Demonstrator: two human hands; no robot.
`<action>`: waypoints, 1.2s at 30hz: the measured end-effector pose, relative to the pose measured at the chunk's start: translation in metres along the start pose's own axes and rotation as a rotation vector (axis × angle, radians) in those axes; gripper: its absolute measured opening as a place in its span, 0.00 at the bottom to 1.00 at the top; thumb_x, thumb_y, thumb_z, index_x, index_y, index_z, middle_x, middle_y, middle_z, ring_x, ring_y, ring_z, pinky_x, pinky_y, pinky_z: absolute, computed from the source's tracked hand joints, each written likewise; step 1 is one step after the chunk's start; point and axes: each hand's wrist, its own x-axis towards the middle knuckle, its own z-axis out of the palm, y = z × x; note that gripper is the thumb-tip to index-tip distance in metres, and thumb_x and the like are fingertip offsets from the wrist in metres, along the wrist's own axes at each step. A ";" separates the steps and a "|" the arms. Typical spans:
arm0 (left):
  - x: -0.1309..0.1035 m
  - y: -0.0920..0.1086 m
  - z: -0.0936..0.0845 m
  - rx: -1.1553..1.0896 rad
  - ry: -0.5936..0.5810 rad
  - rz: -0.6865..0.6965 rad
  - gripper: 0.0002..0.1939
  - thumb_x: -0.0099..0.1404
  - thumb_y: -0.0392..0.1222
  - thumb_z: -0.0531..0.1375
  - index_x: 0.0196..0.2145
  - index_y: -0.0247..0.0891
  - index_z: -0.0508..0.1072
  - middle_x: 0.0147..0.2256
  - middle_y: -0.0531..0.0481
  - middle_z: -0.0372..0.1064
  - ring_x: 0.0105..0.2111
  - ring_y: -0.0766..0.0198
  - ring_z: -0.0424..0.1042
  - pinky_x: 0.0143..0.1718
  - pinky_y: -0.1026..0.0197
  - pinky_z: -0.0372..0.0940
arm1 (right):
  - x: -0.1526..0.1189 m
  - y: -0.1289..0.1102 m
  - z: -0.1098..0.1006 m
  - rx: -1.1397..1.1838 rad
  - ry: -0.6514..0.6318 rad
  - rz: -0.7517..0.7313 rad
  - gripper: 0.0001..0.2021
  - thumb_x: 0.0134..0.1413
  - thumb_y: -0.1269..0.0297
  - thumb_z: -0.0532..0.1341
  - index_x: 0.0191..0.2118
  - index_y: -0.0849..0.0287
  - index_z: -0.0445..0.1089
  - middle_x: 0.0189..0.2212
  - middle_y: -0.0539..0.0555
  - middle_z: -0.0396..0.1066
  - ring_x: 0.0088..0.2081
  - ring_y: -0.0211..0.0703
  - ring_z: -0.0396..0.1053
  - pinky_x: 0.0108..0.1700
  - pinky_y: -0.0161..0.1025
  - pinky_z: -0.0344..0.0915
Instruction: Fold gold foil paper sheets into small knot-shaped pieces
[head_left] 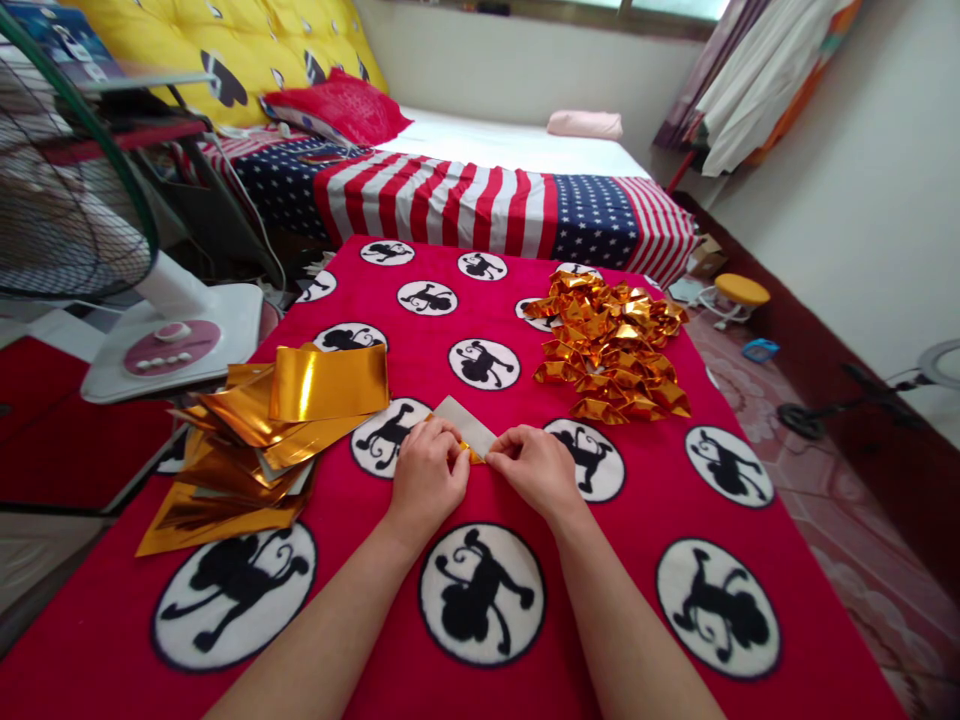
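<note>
A small sheet of foil paper (463, 424), its pale side up with a gold folded edge towards me, lies on the red cloth between my hands. My left hand (430, 474) has its fingers curled over the sheet's left side. At the right corner, my right hand (534, 468) pinches the paper between thumb and fingertips. Left of my hands is a loose pile of gold foil sheets (328, 383). Many folded gold foil pieces (611, 345) are heaped at the back right.
The table bears a red cloth (622, 610) with monkey prints in white circles. A white fan (180, 330) stands beyond its left edge. Behind the table is a bed (465, 205) with a striped, starred cover. A yellow stool (741, 290) stands on the floor at right.
</note>
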 end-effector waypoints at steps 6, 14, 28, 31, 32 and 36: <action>-0.001 -0.001 0.001 -0.010 0.007 0.004 0.10 0.58 0.31 0.59 0.22 0.39 0.63 0.35 0.49 0.69 0.39 0.57 0.67 0.44 0.53 0.63 | 0.000 -0.001 0.001 -0.020 -0.001 0.009 0.02 0.44 0.60 0.66 0.26 0.49 0.76 0.25 0.44 0.76 0.30 0.37 0.71 0.29 0.34 0.52; -0.001 0.000 0.000 -0.016 0.016 -0.002 0.10 0.59 0.32 0.59 0.23 0.39 0.63 0.35 0.49 0.69 0.39 0.58 0.67 0.44 0.53 0.63 | 0.000 -0.003 0.000 -0.025 -0.007 0.016 0.02 0.44 0.60 0.66 0.26 0.49 0.76 0.25 0.44 0.76 0.29 0.37 0.71 0.29 0.34 0.52; -0.001 0.001 0.003 0.009 0.045 0.000 0.11 0.58 0.32 0.59 0.21 0.39 0.63 0.34 0.48 0.69 0.38 0.57 0.68 0.43 0.53 0.63 | -0.001 -0.003 0.001 -0.058 -0.008 0.006 0.02 0.47 0.61 0.66 0.27 0.50 0.76 0.28 0.46 0.76 0.31 0.38 0.71 0.30 0.34 0.54; -0.001 0.001 0.003 0.015 0.034 -0.009 0.10 0.58 0.31 0.59 0.22 0.39 0.63 0.34 0.48 0.69 0.38 0.57 0.68 0.43 0.53 0.63 | -0.001 -0.004 0.000 -0.056 -0.007 0.002 0.05 0.49 0.59 0.65 0.27 0.50 0.76 0.27 0.46 0.76 0.32 0.38 0.72 0.30 0.34 0.54; -0.001 0.001 0.002 0.017 0.031 -0.012 0.10 0.58 0.31 0.59 0.22 0.39 0.63 0.34 0.49 0.69 0.38 0.57 0.67 0.43 0.53 0.63 | -0.002 -0.005 0.000 -0.058 -0.008 0.002 0.06 0.49 0.57 0.65 0.27 0.51 0.76 0.27 0.47 0.76 0.32 0.39 0.72 0.30 0.34 0.54; -0.001 0.001 0.003 0.011 0.027 -0.013 0.10 0.58 0.32 0.59 0.22 0.39 0.63 0.34 0.48 0.69 0.38 0.57 0.67 0.44 0.53 0.63 | -0.003 -0.008 0.002 -0.088 -0.001 0.026 0.08 0.47 0.53 0.66 0.26 0.51 0.76 0.27 0.47 0.75 0.30 0.38 0.70 0.29 0.34 0.52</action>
